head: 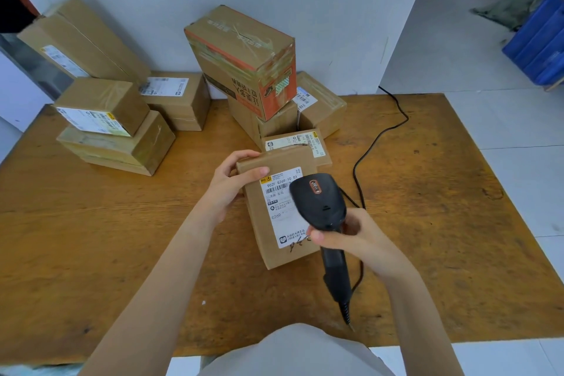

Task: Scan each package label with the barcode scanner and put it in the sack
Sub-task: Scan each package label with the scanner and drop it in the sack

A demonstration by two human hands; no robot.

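Cardboard package [259, 232] pinched by left fingers [244, 157], black scanner [317, 201] clutched in right fingers [323, 237], label [279, 192] partly hidden

Bright even light, soft shadows, wide-angle distortion

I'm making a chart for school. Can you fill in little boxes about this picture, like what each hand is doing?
left hand: grips the package at its far left corner
right hand: holds the barcode scanner by its handle
barcode scanner: head hangs over the label
label: white, facing up
other packages: piled at the back of the wooden table
cable: black, trails over the table
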